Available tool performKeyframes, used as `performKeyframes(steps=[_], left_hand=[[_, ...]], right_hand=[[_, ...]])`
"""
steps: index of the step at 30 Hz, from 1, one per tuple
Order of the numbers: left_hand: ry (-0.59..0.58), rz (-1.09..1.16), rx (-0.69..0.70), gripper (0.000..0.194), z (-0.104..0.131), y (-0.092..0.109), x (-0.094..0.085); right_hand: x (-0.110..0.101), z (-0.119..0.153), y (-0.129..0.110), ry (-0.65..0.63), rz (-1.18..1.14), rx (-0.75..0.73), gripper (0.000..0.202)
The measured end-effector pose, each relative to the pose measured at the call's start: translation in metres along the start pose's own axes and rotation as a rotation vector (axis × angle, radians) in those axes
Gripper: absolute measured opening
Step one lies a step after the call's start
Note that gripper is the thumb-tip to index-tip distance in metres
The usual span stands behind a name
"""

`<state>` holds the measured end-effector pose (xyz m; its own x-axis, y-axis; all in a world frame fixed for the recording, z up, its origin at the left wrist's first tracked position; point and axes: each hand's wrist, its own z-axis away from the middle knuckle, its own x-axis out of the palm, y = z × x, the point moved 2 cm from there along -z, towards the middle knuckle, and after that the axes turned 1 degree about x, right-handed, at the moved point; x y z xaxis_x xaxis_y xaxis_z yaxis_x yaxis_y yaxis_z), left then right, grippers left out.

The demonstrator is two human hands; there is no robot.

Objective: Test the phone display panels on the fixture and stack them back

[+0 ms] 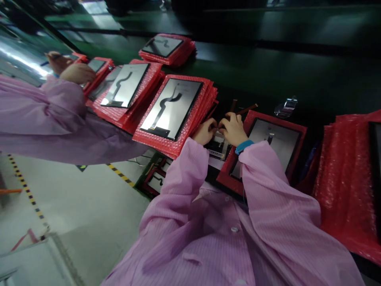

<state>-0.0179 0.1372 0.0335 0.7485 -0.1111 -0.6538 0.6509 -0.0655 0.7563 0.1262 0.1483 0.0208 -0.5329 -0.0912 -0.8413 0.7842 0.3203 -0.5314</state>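
My left hand (205,132) and my right hand (233,130) are close together, fingers curled inward over a small dark panel with a white label (220,146). What the fingertips pinch is too small and partly hidden to make out. A blue band (244,146) circles my right wrist. Just beyond the hands, thin brown strips (248,108) stick out. Beside my left hand lies a display panel with a black ribbon cable (175,107), on top of red bubble-wrap pouches (186,149). Under my right forearm, another display panel (276,141) rests in a red frame (299,129).
More display panels (126,84) lie on red pouches to the left and at the back (163,44). A co-worker's hands (73,71) work at the far left. Red bubble-wrap pouches (347,174) stand at the right. A clear plastic piece (287,107) lies behind the red frame.
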Motion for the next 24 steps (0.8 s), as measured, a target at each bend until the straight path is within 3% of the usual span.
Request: performKeyframes(steps=[24], left_hand=[[-0.055,-0.087,-0.043,0.018,-0.0050,0.0049,-0.0024]], right_hand=[[0.0026,-0.0006,0.0018,0.016,-0.015,-0.024,0.013]])
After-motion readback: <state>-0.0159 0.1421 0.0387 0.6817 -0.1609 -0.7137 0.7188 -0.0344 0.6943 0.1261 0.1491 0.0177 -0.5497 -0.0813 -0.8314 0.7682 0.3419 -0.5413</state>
